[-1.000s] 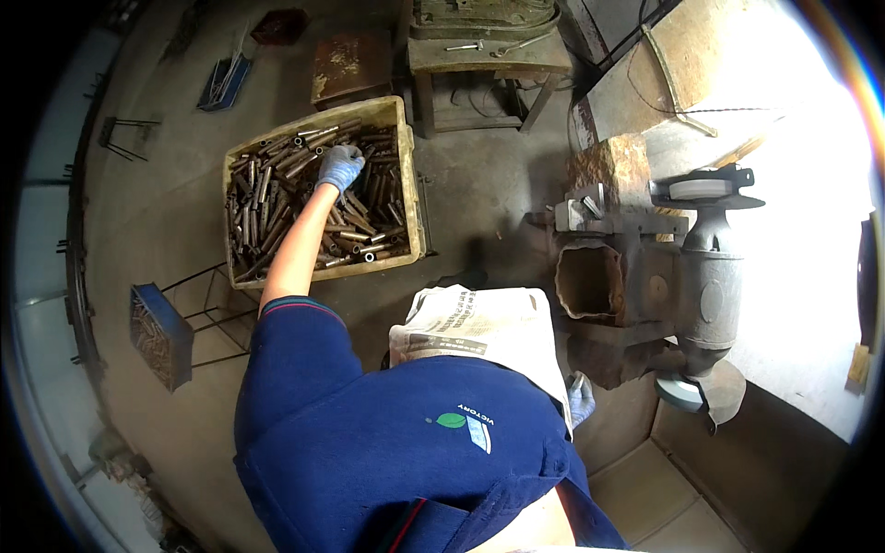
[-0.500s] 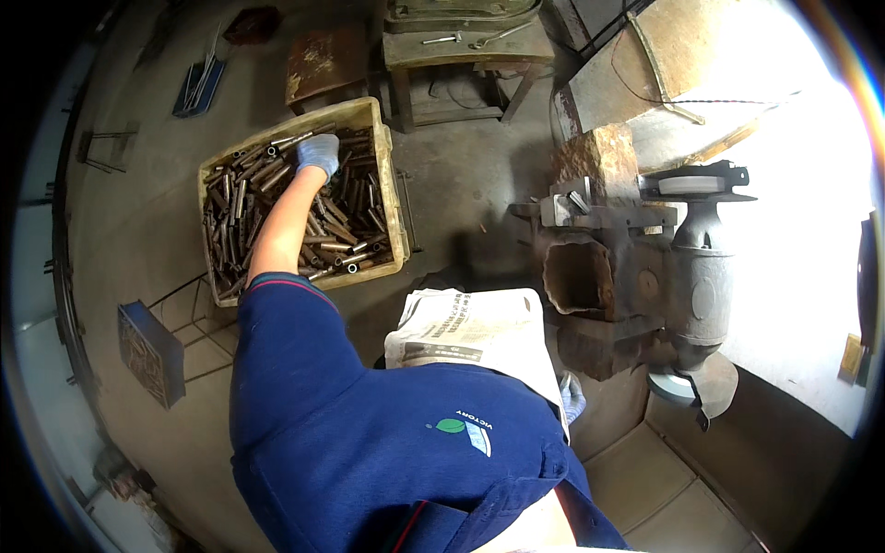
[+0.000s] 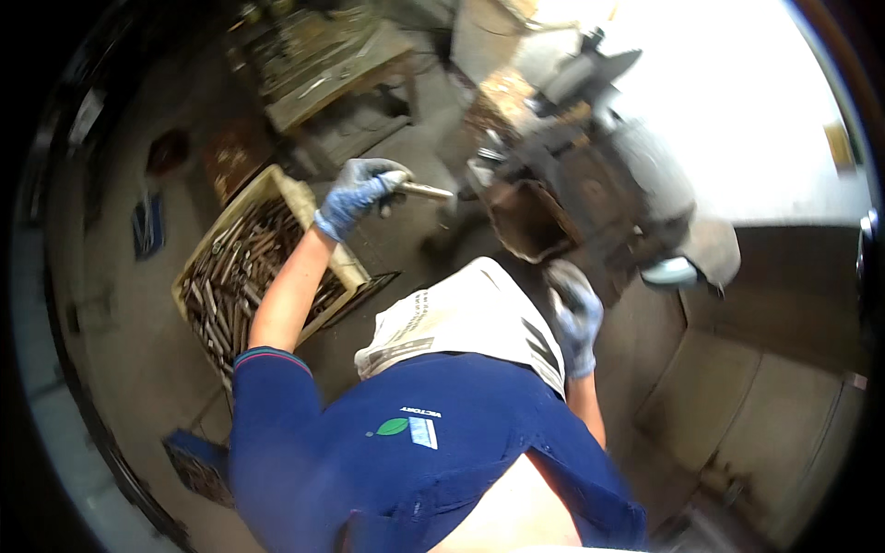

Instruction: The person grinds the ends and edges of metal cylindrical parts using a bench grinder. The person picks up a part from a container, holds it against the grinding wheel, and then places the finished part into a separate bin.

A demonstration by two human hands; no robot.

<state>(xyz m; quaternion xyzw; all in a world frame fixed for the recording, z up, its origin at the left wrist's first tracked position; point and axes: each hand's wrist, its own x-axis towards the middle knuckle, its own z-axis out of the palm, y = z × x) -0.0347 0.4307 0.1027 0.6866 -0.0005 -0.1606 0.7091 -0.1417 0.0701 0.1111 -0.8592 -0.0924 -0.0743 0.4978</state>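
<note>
My left hand (image 3: 359, 194), in a blue and grey glove, is closed around one end of a short metal tube (image 3: 426, 191). The tube's free end points right, toward the bench grinder (image 3: 650, 175). Below and left of this hand stands a yellowish plastic crate (image 3: 300, 195) heaped with similar brown and grey metal tubes (image 3: 241, 253). My right hand (image 3: 577, 318), gloved too, is raised beside my right hip, below a rusty box-like metal housing (image 3: 498, 221). Its thumb stands apart from the fingers, slightly blurred, and I see nothing in it.
A wooden bench (image 3: 346, 83) with metal tools stands beyond the crate. Behind the crate is a rusty brown box (image 3: 232, 161), with a blue tray (image 3: 147, 226) farther left. A light pale-blue wheel (image 3: 670, 272) sits at the grinder's near end. A whitish apron (image 3: 442, 313) covers my lap.
My left hand has come out of the crate and moved right with a metal tube in it. My right hand has risen from beside my hip. The whole view has turned toward the grinder.
</note>
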